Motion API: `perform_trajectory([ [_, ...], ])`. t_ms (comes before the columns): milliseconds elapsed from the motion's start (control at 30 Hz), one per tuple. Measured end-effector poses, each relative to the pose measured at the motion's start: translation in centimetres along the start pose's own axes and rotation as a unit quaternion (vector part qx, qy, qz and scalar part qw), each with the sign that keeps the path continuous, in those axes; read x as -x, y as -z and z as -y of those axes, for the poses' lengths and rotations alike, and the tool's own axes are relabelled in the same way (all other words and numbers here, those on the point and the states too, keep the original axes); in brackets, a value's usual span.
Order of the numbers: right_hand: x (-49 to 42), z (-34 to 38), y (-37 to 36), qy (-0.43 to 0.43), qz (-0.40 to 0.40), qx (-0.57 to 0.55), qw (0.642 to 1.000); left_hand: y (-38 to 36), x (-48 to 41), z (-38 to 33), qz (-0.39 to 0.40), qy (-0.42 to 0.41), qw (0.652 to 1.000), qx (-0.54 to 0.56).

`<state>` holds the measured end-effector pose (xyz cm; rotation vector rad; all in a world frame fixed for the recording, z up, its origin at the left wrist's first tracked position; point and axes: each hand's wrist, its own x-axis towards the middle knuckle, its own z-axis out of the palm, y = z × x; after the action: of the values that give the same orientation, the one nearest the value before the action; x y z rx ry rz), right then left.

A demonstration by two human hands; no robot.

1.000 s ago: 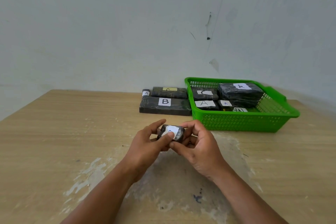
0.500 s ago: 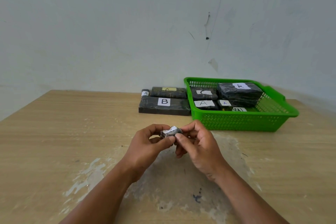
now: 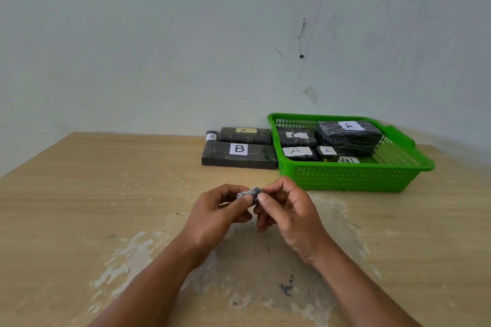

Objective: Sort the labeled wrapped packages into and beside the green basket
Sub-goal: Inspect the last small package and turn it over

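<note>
Both my hands hold one small black wrapped package (image 3: 252, 191) above the middle of the table. My left hand (image 3: 216, 216) pinches its left end and my right hand (image 3: 288, 210) pinches its right end; its label is turned out of sight. The green basket (image 3: 353, 178) stands at the back right and holds several black packages, among them a big one labeled A (image 3: 349, 137), one labeled C (image 3: 296, 137) and one labeled A (image 3: 299, 152). Left of the basket lie a long package labeled B (image 3: 239, 154), a package with a yellow A label (image 3: 245, 135) and a tiny A package (image 3: 211, 136).
The wooden table (image 3: 79, 194) has worn pale patches under and in front of my hands. A plain wall stands close behind the basket and the packages. The table's left edge runs diagonally at the far left.
The small package has been turned between my fingers: its white label faced me a second ago and now only the dark wrapped edge shows. The hands stay in the same place.
</note>
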<state>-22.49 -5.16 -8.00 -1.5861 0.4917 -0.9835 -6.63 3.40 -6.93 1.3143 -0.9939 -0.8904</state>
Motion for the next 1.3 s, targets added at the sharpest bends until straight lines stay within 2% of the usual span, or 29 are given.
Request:
perform_trajectory([
  [133,-0.21,-0.46,0.15,0.030,-0.033,0.089,0.995,-0.01,-0.12,0.03,0.001,-0.007,1.000,-0.016],
  [333,-0.19,-0.29,0.26,0.054,-0.018,0.115,0.992,-0.35,0.21,-0.32,0.020,-0.004,1.000,-0.011],
  [500,-0.29,-0.37,0.20,0.030,-0.031,0.111,0.993,-0.53,0.37,-0.78,0.009,0.017,0.999,-0.047],
  [767,-0.41,-0.79,0.14,0.006,-0.048,0.121,0.992,-0.27,0.11,-0.42,-0.017,-0.049,0.998,-0.045],
  [900,-0.16,-0.50,-0.06,-0.011,-0.032,0.076,0.997,-0.25,0.24,-0.52,-0.036,-0.060,0.996,-0.054],
  [1167,-0.16,-0.59,0.11,-0.008,-0.028,0.084,0.996,-0.06,0.35,-0.65,-0.004,-0.026,1.000,-0.017],
  [1300,-0.04,-0.41,0.25,-0.021,-0.013,0.051,0.998,-0.22,0.27,-0.59,-0.020,-0.025,0.999,-0.027],
])
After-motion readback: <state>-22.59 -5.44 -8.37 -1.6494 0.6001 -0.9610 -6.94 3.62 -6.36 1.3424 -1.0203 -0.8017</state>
